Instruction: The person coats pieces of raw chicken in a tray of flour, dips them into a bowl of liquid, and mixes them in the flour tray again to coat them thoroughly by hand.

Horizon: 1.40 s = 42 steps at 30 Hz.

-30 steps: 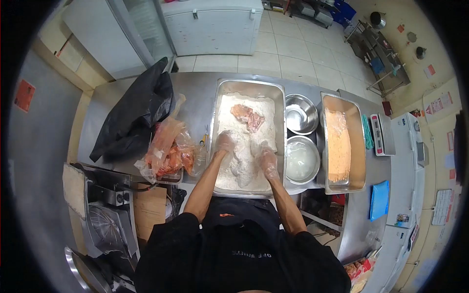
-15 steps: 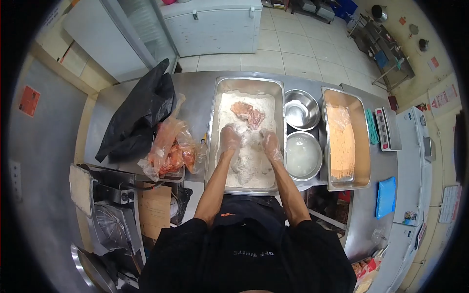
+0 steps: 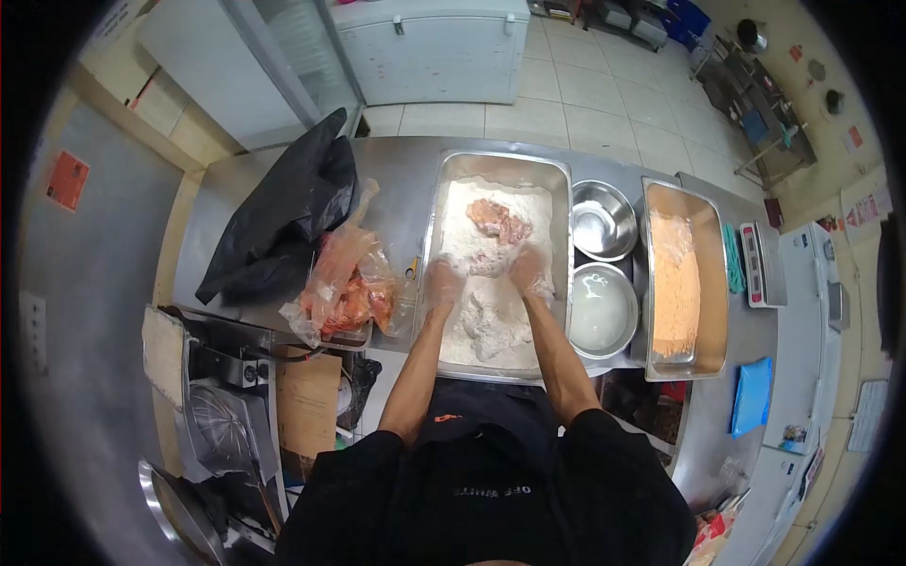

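Powder, white and fine [image 3: 505, 288], spreads through the long rectangular steel tray [image 3: 563, 217] at the centre of the frame, and I watch both hands at work in it. The left hand [image 3: 442, 281] presses into the powder near the tray's left wall; the right hand [image 3: 530, 271] does the same toward the right wall, well apart from the left. The fingers of both are partly buried and blurred, so I cannot tell how wide they are or whether they grip anything. Between them I see a pinkish, half-dusted lump [image 3: 484, 262]. Just above the hands lies an orange-pink piece of raw meat [image 3: 500, 222], mostly uncoated, and below them a thickly whitened lump [image 3: 486, 325].

Right of the tray I have two round steel bowls, the upper one [image 3: 604, 222] shiny inside, the lower one holding cloudy liquid [image 3: 601, 309]. Farther right stands a deep steel pan [image 3: 715, 283] with pale orange powder [image 3: 677, 297]. At centre left, a clear plastic bag of reddish meat [image 3: 354, 288] sits beside a crumpled black plastic bag [image 3: 283, 217] on the steel bench [image 3: 406, 170].
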Each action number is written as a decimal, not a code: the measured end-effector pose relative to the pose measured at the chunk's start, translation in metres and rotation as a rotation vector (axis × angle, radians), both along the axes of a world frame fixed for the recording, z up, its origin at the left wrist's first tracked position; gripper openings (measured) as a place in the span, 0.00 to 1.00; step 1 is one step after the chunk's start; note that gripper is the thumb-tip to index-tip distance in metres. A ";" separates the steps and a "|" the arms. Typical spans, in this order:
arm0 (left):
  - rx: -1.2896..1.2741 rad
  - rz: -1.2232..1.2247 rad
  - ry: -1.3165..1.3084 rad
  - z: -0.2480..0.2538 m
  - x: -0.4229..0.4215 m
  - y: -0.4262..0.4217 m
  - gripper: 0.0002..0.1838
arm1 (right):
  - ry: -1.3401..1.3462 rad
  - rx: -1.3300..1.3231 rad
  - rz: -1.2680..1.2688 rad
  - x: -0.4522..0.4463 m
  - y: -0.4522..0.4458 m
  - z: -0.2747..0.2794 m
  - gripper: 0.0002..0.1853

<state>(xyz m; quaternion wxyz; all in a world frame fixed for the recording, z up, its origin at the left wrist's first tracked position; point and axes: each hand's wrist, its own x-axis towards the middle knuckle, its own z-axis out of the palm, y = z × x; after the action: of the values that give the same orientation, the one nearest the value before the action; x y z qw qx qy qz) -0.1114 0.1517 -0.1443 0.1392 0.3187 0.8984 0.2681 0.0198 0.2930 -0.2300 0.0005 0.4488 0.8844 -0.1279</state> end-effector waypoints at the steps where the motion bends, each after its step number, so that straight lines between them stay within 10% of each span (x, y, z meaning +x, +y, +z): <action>1: -0.006 0.003 -0.011 -0.010 0.000 -0.001 0.11 | -0.054 -0.088 -0.048 -0.003 0.012 -0.015 0.16; 11: -0.169 -0.378 0.338 -0.105 0.008 0.015 0.13 | 0.121 -0.136 0.011 -0.019 0.008 0.000 0.14; 17: -0.001 -0.099 0.216 -0.143 -0.002 0.032 0.09 | 0.618 0.212 0.141 -0.004 0.000 -0.026 0.10; 20: 0.056 -0.260 0.378 -0.063 -0.002 0.001 0.07 | 0.392 0.112 0.119 0.016 -0.002 0.000 0.08; 26: 0.107 -0.242 0.333 -0.111 -0.005 -0.007 0.09 | 0.257 0.148 0.088 0.020 0.009 -0.017 0.11; 32: 0.135 -0.104 0.101 -0.027 -0.005 0.016 0.11 | 0.966 -0.109 -0.030 0.028 -0.022 0.112 0.08; 36: 0.138 -0.022 -0.009 0.005 0.015 0.046 0.11 | 1.066 0.099 0.443 0.012 -0.016 0.052 0.14; 40: 0.269 -0.053 0.147 -0.012 0.004 0.055 0.10 | 1.299 -0.468 0.073 0.027 -0.018 0.102 0.14; 42: 0.239 -0.092 0.300 0.021 0.021 0.046 0.12 | 1.187 -0.313 0.221 0.014 -0.018 0.094 0.18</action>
<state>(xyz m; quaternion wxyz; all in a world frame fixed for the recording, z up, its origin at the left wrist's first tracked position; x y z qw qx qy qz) -0.0903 0.1979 -0.1231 -0.0232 0.4100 0.8554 0.3157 0.0333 0.2754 -0.1358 -0.4120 0.2018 0.7458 -0.4830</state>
